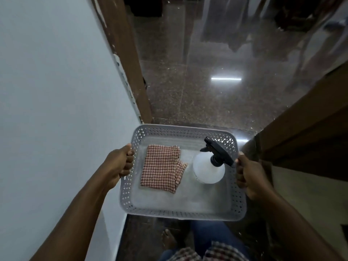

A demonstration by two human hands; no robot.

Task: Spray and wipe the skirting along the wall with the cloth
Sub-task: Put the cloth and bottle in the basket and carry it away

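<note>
I carry a grey perforated plastic basket (180, 212) in front of me, above the floor. My left hand (118, 163) grips its left rim and my right hand (248, 176) grips its right rim. Inside lie a folded red-and-white checked cloth (161, 169) on the left and a white spray bottle (208, 169) with a black trigger head on the right. The dark skirting (122, 234) runs along the foot of the pale wall (56, 110) on my left.
A brown door frame (128, 59) stands at the wall's far end. Polished speckled stone floor (197, 95) stretches ahead. Brown wooden furniture (305, 132) closes in on the right. My bare foot (169, 240) and jeans show below the basket.
</note>
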